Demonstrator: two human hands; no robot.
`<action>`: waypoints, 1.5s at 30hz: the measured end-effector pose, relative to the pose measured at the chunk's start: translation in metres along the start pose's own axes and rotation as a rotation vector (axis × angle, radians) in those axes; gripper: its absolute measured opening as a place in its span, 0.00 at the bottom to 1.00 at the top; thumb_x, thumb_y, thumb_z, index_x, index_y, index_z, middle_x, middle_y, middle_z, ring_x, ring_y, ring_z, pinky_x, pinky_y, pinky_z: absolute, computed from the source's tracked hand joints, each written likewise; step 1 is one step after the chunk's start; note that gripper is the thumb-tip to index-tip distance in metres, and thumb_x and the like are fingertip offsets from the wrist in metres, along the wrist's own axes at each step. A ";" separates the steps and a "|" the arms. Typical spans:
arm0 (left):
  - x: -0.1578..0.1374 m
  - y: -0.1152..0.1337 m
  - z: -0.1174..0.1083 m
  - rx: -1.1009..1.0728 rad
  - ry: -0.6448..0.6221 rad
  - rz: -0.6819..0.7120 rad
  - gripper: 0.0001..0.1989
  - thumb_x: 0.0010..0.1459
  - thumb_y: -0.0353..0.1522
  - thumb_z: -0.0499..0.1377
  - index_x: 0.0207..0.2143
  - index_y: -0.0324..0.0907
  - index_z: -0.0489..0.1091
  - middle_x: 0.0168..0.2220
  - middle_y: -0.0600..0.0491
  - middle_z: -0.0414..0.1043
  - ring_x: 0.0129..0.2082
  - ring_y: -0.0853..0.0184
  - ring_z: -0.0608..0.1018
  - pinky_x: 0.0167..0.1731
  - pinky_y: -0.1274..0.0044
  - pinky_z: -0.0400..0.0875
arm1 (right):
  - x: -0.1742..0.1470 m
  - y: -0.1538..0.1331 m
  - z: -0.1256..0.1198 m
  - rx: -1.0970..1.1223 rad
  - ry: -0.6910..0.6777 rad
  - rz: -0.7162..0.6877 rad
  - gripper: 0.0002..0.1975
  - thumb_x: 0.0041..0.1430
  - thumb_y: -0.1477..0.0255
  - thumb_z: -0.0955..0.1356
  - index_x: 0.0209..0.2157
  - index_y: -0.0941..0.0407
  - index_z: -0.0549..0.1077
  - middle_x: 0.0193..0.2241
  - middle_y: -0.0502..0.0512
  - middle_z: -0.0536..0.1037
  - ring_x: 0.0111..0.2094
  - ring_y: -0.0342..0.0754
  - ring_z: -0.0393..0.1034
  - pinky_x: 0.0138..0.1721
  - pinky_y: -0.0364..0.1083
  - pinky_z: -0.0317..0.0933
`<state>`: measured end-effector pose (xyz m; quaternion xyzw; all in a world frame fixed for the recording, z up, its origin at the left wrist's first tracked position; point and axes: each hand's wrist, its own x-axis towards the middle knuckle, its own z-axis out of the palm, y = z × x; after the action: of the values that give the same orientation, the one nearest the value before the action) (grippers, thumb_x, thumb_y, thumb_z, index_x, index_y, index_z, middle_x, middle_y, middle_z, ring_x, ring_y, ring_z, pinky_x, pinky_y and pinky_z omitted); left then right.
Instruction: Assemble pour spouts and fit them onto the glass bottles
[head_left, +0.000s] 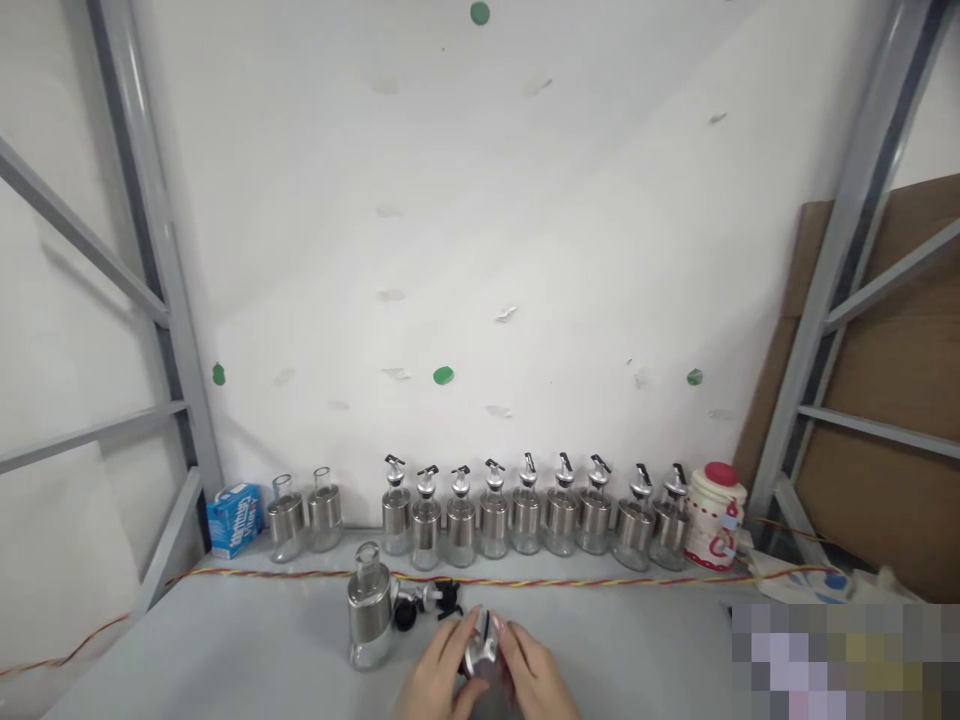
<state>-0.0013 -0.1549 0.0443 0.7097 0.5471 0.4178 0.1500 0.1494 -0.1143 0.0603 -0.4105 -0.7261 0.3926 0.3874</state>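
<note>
Both of my hands are at the bottom centre, fingers bent around a silver pour spout (481, 655) with a black lever. My left hand (441, 675) grips it from the left and my right hand (538, 675) from the right. Below the spout a greyish shape shows between the hands, perhaps a bottle, mostly hidden. Left of my hands an open glass bottle (370, 612) with a steel sleeve stands upright without a spout. Several loose pour spouts (427, 598) with black parts lie between that bottle and my left hand.
Along the back wall stands a row of several sleeved bottles (461, 525) with spouts. Two spoutless bottles (325, 515) and a blue box (235, 520) are at left, a white-and-red jar (716, 515) at right. A twisted red-yellow wire (570, 582) crosses the grey table (247, 650).
</note>
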 end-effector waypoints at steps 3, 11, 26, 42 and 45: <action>0.001 -0.002 -0.009 -0.205 0.178 -0.077 0.17 0.50 0.35 0.55 0.43 0.44 0.67 0.40 0.47 0.68 0.39 0.64 0.72 0.37 0.76 0.69 | 0.006 -0.006 -0.003 -0.209 0.066 -0.191 0.11 0.56 0.68 0.58 0.32 0.58 0.68 0.31 0.56 0.69 0.35 0.49 0.62 0.38 0.45 0.55; 0.006 0.004 -0.017 -0.536 0.295 -0.336 0.16 0.46 0.39 0.58 0.36 0.38 0.67 0.37 0.47 0.68 0.33 0.65 0.72 0.31 0.76 0.69 | 0.030 -0.015 0.022 -0.570 0.054 -0.222 0.09 0.48 0.81 0.60 0.28 0.58 0.69 0.32 0.58 0.69 0.36 0.52 0.60 0.39 0.48 0.52; 0.004 0.015 -0.010 -0.868 0.024 -0.457 0.20 0.39 0.45 0.61 0.30 0.39 0.66 0.30 0.51 0.67 0.29 0.64 0.72 0.11 0.83 0.63 | 0.020 -0.020 -0.003 0.271 0.041 0.006 0.13 0.49 0.65 0.64 0.32 0.60 0.71 0.24 0.54 0.72 0.28 0.47 0.65 0.32 0.44 0.58; 0.000 0.035 -0.005 -1.151 -0.211 -0.642 0.22 0.38 0.46 0.62 0.30 0.38 0.67 0.26 0.54 0.69 0.19 0.71 0.72 0.12 0.84 0.60 | -0.002 -0.024 0.011 0.778 -0.071 0.170 0.14 0.43 0.63 0.69 0.26 0.60 0.72 0.24 0.54 0.73 0.23 0.42 0.63 0.20 0.39 0.53; -0.001 0.035 -0.005 -1.150 -0.240 -0.628 0.21 0.39 0.46 0.61 0.30 0.38 0.66 0.27 0.54 0.69 0.20 0.71 0.72 0.12 0.83 0.62 | 0.000 -0.022 0.010 0.706 -0.041 0.150 0.15 0.41 0.62 0.70 0.26 0.61 0.72 0.24 0.55 0.74 0.23 0.43 0.64 0.20 0.39 0.54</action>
<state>0.0173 -0.1695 0.0703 0.3651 0.3974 0.4975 0.6791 0.1339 -0.1247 0.0761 -0.2958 -0.5213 0.6545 0.4609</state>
